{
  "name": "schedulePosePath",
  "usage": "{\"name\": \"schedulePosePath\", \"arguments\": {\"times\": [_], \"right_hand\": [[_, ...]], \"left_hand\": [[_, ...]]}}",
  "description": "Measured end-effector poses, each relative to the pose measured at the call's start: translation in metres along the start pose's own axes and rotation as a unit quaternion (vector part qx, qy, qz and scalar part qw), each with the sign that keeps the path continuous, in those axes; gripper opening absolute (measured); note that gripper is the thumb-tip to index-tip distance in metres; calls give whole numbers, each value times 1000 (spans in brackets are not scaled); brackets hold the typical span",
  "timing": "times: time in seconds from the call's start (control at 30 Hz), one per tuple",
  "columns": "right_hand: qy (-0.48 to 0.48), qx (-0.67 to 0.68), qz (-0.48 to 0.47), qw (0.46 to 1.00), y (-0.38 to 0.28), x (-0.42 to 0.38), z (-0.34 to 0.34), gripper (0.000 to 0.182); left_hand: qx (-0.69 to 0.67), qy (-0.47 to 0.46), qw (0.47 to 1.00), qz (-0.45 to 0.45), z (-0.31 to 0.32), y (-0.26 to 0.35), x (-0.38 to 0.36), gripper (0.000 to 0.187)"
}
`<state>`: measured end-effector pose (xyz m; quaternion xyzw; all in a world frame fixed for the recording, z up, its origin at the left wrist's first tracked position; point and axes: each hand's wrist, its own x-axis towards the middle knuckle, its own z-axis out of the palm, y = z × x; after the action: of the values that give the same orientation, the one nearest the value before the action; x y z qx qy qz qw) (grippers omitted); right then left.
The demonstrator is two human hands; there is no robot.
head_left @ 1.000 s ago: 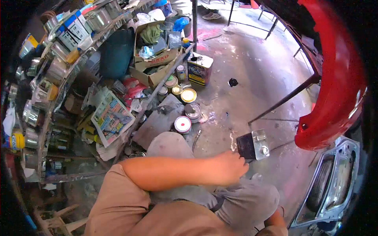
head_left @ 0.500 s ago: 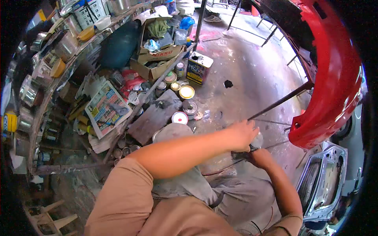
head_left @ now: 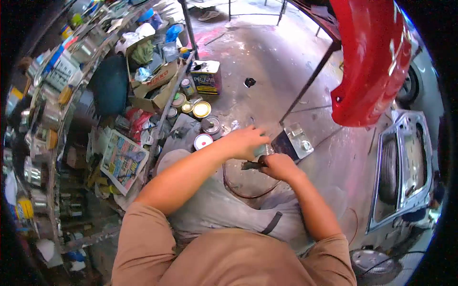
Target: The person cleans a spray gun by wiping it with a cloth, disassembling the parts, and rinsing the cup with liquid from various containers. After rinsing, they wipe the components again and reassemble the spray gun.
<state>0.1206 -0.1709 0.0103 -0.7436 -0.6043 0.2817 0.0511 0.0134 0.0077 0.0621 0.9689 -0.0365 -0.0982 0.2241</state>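
My right hand [head_left: 279,167] is closed round the dark handle of what looks like a spray gun [head_left: 253,165]. A pale, see-through cup [head_left: 264,150] rises from the gun between my two hands. My left hand [head_left: 249,141] is just left of the cup, palm toward it, with fingers apart and slightly blurred. Whether its fingertips touch the cup is hard to see. A thin reddish hose [head_left: 228,183] curves over the floor below the gun. Beyond my right hand stands a rectangular metal can [head_left: 299,140] with a dark side and a round opening.
Paint tins [head_left: 202,110] and a square can [head_left: 206,78] stand at the left, beside a shelf crowded with tins and a newspaper [head_left: 125,159]. A red car panel [head_left: 369,62] hangs at upper right. A bare metal car door [head_left: 403,167] stands at the right.
The view has turned, so surroundings sit further left. My left hand has opened and drawn off the cup's top. The metal can beyond my hands now shows. My right hand keeps its hold.
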Motion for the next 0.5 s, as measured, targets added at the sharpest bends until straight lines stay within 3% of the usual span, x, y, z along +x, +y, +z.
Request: {"name": "schedulePosePath", "arguments": {"times": [0.1, 0.2, 0.33, 0.37, 0.5], "right_hand": [[-64, 249, -3, 966, 29, -10, 5, 56], [-116, 162, -64, 978, 42, -2, 35, 55], [-134, 216, 75, 964, 15, -7, 22, 50], [-120, 232, 66, 963, 14, -9, 24, 50], [-96, 261, 61, 959, 13, -12, 17, 51]], "left_hand": [[-17, -2, 999, 32, 5, -7, -5, 69], [-49, -17, 998, 45, -5, -7, -8, 70], [-41, 9, 998, 38, -9, 0, -9, 70], [-39, 16, 999, 26, -9, 3, -11, 69], [15, 140, 988, 63, 4, 1, -2, 63]]}}
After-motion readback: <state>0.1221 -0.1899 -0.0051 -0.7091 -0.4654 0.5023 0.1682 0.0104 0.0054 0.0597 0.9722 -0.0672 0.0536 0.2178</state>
